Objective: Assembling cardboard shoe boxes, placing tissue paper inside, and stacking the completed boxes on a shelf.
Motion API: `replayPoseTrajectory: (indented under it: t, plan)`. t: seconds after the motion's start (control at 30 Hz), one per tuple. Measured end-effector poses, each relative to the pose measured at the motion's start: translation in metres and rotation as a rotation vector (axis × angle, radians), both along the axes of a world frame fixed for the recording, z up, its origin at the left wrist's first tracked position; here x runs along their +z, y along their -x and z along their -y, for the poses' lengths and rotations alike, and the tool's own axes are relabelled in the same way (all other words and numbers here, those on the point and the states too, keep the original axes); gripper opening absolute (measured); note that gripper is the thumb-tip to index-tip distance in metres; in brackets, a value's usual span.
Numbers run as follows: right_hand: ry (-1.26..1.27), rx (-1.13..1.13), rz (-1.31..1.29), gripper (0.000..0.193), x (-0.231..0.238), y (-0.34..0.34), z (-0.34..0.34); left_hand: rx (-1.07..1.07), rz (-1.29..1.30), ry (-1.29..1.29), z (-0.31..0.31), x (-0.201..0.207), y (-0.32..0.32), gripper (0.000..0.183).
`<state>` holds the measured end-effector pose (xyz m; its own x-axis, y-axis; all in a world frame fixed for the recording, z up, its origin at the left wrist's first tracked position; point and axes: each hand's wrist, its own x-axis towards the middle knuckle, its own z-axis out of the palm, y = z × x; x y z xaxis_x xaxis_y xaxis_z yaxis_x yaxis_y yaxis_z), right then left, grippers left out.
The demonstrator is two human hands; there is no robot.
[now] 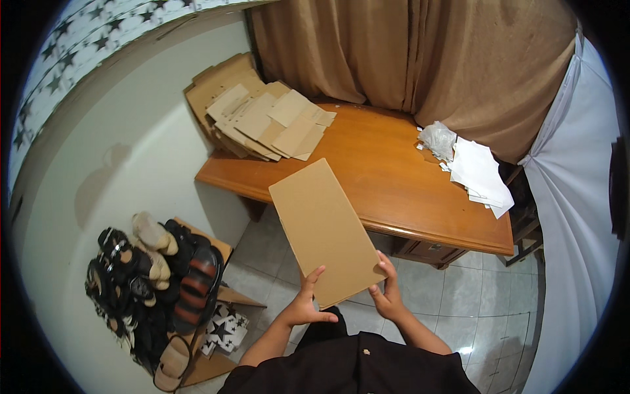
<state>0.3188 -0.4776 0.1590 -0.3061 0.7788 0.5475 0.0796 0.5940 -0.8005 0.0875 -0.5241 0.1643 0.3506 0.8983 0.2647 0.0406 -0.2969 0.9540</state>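
Observation:
A closed, flat-faced brown cardboard box [325,226] is held up in front of me, tilted, its far end overlapping the near edge of the wooden table. My left hand [307,301] grips its near left corner, with one digit on the face by the left edge and another stretched below the near end. On the opposite side my right hand [388,289] holds the near right edge, the thumb close to the corner. The fingers behind or under the box are partly hidden.
Flattened cardboard pieces [269,125] are piled on the left end of the wooden table [380,171]. White papers [479,171] and a crumpled clear plastic bag [438,140] lie at its right. A shoe rack [210,358] with several shoes stands at my lower left. Brown curtains [367,52] hang behind.

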Motion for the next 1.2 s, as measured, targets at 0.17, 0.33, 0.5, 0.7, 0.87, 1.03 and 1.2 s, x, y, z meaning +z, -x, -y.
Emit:
replayPoseTrajectory:
  t: [0.17, 0.33, 0.5, 0.7, 0.87, 1.03, 1.2]
  plan:
    - [0.084, 0.138, -0.141, 0.052, 0.007, 0.032, 0.071, 0.286, -0.017, -0.100, 0.074, 0.023, 0.014, 0.094]
    - [0.164, 0.279, -0.221, 0.057, 0.021, 0.067, 0.121, 0.442, -0.113, -0.107, 0.150, 0.037, 0.037, 0.057]
    - [-0.034, 0.553, -0.118, 0.070, 0.055, 0.109, 0.182, 0.664, -0.094, -0.199, 0.269, 0.070, 0.055, 0.048]
    - [-0.157, 0.827, -0.227, 0.091, 0.059, 0.176, 0.311, 1.003, -0.327, -0.407, 0.449, 0.106, 0.063, 0.037]
    - [-0.155, 1.013, -0.392, 0.094, 0.091, 0.211, 0.448, 1.235, -0.363, -0.373, 0.603, 0.130, 0.046, 0.037]
    - [-0.389, 1.103, -0.522, 0.091, 0.135, 0.252, 0.546, 1.415, -0.461, -0.403, 0.720, 0.174, 0.036, 0.037]
    - [-0.566, 1.114, -0.764, 0.085, 0.198, 0.305, 0.602, 1.610, -0.341, -0.559, 0.769, 0.219, 0.048, 0.040]
